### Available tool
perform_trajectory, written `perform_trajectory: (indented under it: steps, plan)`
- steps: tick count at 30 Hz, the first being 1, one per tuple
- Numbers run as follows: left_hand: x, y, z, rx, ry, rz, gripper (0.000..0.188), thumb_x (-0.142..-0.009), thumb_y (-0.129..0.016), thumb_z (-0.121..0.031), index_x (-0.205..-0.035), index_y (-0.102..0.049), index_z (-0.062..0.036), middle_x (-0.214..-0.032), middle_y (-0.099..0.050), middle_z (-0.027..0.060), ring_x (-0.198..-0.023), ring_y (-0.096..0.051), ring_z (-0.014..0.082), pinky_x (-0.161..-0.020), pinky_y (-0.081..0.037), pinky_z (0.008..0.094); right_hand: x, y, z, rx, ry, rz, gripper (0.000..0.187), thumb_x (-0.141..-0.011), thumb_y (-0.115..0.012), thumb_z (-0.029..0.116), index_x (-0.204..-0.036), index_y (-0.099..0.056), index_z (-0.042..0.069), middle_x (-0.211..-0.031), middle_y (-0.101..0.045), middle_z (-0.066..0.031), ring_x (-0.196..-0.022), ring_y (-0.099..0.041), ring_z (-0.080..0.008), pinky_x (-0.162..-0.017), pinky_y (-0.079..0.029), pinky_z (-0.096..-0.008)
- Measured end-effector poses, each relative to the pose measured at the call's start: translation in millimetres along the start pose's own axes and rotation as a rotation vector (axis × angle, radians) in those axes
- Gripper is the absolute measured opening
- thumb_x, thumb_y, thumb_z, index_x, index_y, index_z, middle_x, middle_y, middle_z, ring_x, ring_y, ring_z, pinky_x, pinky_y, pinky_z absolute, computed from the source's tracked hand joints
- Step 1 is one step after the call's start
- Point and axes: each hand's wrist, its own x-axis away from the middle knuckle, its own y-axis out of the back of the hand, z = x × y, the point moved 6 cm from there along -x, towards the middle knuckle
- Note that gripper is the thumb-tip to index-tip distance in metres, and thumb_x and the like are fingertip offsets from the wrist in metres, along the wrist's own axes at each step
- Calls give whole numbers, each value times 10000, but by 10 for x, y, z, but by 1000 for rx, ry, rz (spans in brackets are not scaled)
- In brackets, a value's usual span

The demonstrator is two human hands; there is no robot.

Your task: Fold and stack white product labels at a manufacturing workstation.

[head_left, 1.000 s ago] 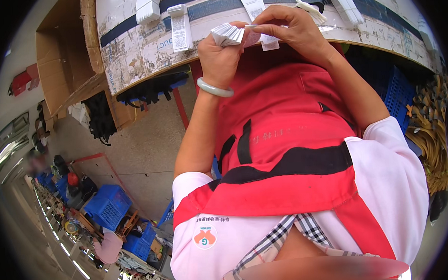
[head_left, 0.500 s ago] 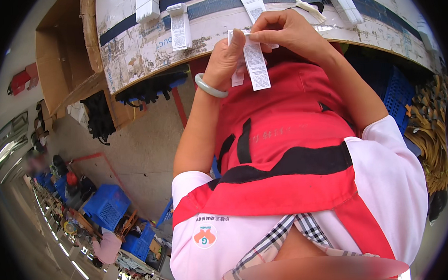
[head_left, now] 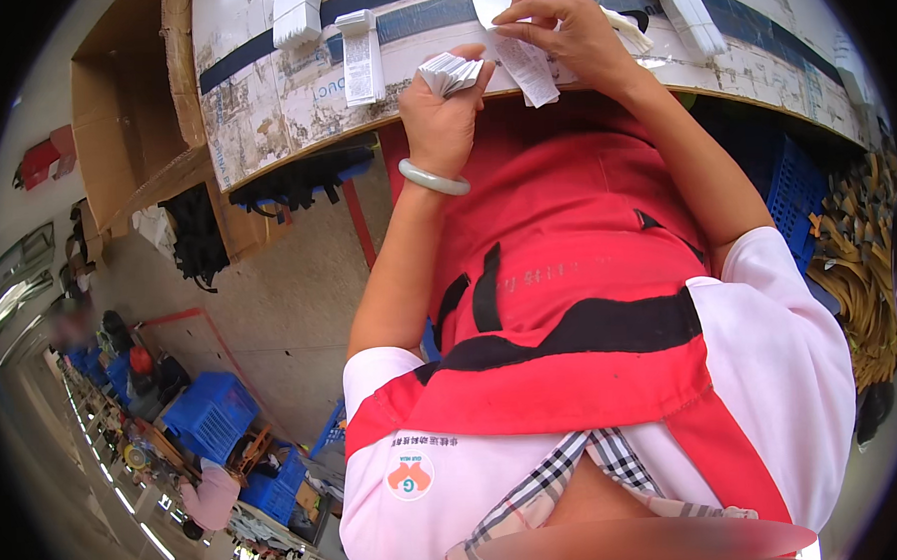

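Note:
My left hand [head_left: 440, 125], with a pale bangle at its wrist, is closed round a bundle of white labels [head_left: 450, 73], whose folded ends fan out above the fist. To its right, my right hand [head_left: 573, 32] reaches over the table edge, thumb and fingertips pinched at a stack of white printed labels [head_left: 529, 71]. The upper part of that stack lies beyond the fingertips on the table; its printed end points toward me. How many labels the pinch takes in cannot be made out.
More label stacks lie on the worn, cardboard-covered table [head_left: 261, 118]: a thick one [head_left: 297, 16], a printed one [head_left: 362, 64] and one at right [head_left: 685, 14]. A pale strip bundle [head_left: 628, 32] sits by my right hand. An open carton [head_left: 126, 104] stands left; a blue crate [head_left: 797, 195] stands right.
My hands have moved apart. The left has drawn back leftward and turned, its labels now upright in the fist; the right has moved up and away onto the stack on the table.

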Motion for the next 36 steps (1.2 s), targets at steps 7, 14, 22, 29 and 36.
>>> perform_trajectory:
  steps: [7, 14, 22, 29, 36]
  plan:
    - [28, 38, -196, 0, -236, 21, 227, -831, -622, 89, -1025, -699, 0, -856, -685, 24, -727, -624, 70, -637, -516, 200, 204, -14, 283, -219, -54, 187, 169, -898, -673, 147, -1021, -678, 31, -891, -631, -2, -781, -582, -82, -690, -484, -235]
    - [103, -22, -189, 21, -153, 59, 150, -837, -629, 44, -956, -701, -11, -791, -666, 3, -695, -596, 59, -608, -491, 213, 279, -66, 142, -417, -238, 322, 154, -906, -672, 149, -982, -652, 15, -849, -636, -2, -760, -590, -61, -689, -497, -206]
    - [93, -36, -109, 179, 158, 158, 145, -892, -675, -108, -994, -686, -5, -762, -658, 33, -573, -543, 56, -466, -362, 182, 274, -61, 209, -473, -289, 487, 167, -913, -659, 190, -956, -659, 28, -798, -606, 2, -657, -526, -42, -588, -412, -179]
    - [153, -240, 27, 481, 357, 453, 429, -969, -540, -415, -1046, -598, 3, -844, -644, 84, -675, -625, 134, -544, -490, 218, 365, -245, 238, -501, -305, 301, 239, -901, -679, 247, -940, -697, 12, -721, -632, -23, -607, -543, -68, -579, -431, -201]
    - [224, -226, 152, 570, 384, 471, 218, -983, -561, -223, -1072, -571, -24, -833, -588, 51, -721, -618, 147, -605, -513, 247, 472, -247, 128, -180, -81, 170, 272, -948, -604, 238, -1147, -652, 59, -916, -632, -67, -764, -617, -127, -675, -490, -250]
